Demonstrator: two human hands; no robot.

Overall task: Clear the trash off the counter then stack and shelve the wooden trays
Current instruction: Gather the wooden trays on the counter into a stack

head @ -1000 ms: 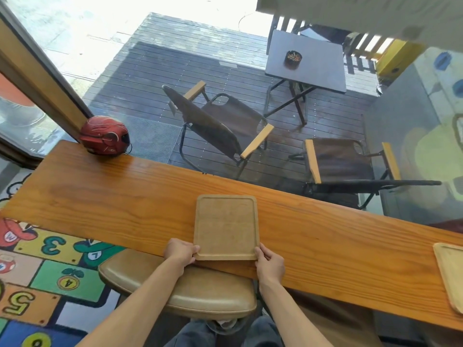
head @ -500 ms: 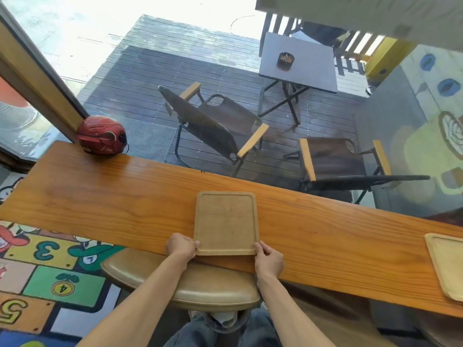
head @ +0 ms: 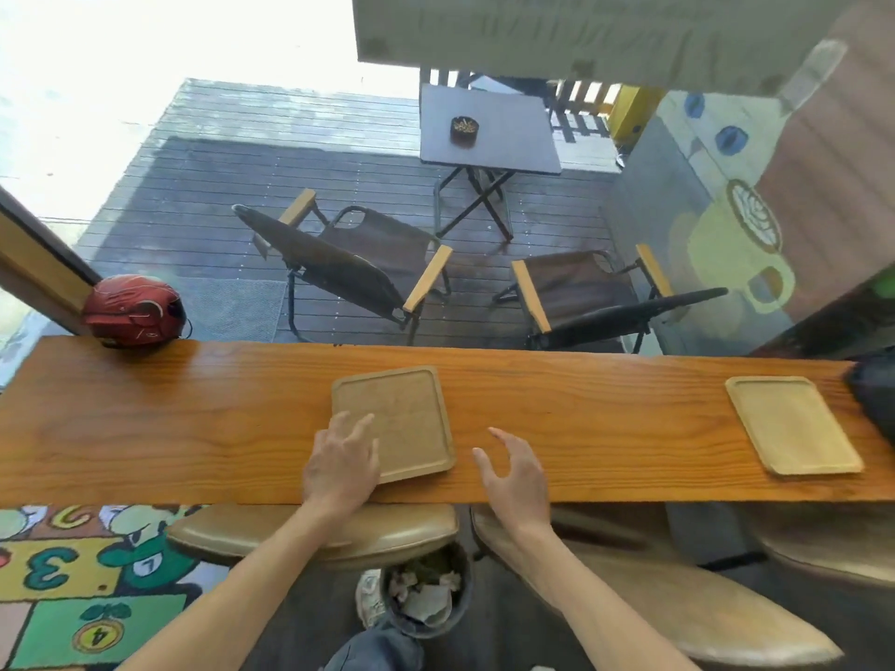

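A brown wooden tray (head: 402, 418) lies flat in the middle of the long wooden counter (head: 193, 428). My left hand (head: 341, 462) rests over the tray's near left corner with its fingers spread. My right hand (head: 513, 469) hovers above the counter just right of the tray, fingers apart and holding nothing. A second, paler wooden tray (head: 792, 423) lies flat near the counter's right end.
A red helmet (head: 133, 312) sits on the counter's far left corner. A dark object (head: 876, 394) rests at the right end. Padded stools (head: 339, 535) stand under the near edge, and a bin of crumpled paper (head: 426, 593) sits on the floor between them.
Both hands let go of the brown tray's near edge. My left hand now lies on the tray's corner and my right has moved off to the right. The view has shifted right, revealing the whole pale tray.
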